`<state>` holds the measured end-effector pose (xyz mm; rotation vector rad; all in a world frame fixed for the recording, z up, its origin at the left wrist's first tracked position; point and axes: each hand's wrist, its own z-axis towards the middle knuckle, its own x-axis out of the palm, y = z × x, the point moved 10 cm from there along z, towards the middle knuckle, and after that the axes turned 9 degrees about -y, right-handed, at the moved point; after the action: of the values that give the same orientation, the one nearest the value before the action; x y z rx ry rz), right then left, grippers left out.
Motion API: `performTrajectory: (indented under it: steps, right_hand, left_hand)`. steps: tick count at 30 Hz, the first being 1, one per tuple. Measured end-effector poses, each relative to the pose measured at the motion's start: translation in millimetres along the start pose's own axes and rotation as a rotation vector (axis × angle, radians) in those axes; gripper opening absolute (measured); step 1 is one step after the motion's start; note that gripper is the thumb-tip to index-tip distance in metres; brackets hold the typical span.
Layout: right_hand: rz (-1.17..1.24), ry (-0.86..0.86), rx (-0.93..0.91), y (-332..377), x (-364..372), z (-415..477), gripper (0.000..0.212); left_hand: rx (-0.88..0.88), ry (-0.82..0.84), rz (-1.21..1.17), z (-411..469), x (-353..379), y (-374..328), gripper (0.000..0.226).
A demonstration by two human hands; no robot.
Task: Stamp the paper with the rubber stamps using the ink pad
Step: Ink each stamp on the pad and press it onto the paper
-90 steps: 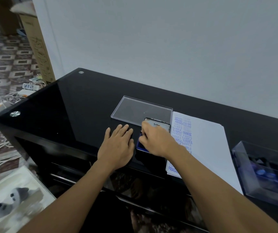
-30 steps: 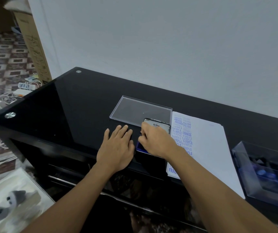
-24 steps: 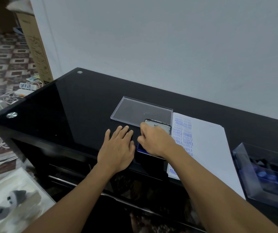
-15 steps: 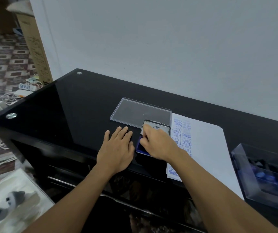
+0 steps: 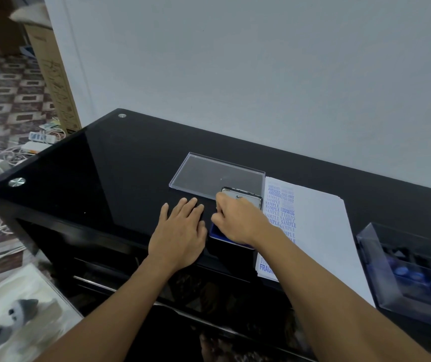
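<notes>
Ink pad (image 5: 216,232) under curled right hand (image 5: 238,220), grasp hidden; left hand (image 5: 180,233) flat, released, just beside.

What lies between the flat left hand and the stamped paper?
The open ink pad, with the right hand pressed down over it, as the head view shows.

On the paper (image 5: 321,231), right of centre in the frame, blue stamped words run down the left margin. "AMENDED" stands twice at the top with "PAID OUT" beside it, and "SAMPLE" repeats below in two columns, with "EXPRESS" among them. At the paper's lower left corner only "FRAG" shows. The ink pad lid (image 5: 248,200) bears black letters starting "Art"; the right hand (image 5: 238,220) covers the rest.
</notes>
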<state>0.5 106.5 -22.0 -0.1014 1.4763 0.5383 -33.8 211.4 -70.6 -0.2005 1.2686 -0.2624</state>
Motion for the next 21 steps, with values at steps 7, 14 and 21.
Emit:
performTrajectory:
  steps: [7,14,21]
  right_hand:
    - [0.033,-0.011,0.026,-6,2,-3,0.011]
    - [-0.061,0.049,-0.022,8,2,5,0.013]
    - [0.052,-0.005,0.012,-6,1,-4,0.011]
  left_hand:
    - [0.002,0.005,0.001,0,0,0,0.054]
    - [-0.002,0.0,-0.014,0,1,1,0.053]
    - [0.003,-0.005,-0.005,1,0,0,0.054]
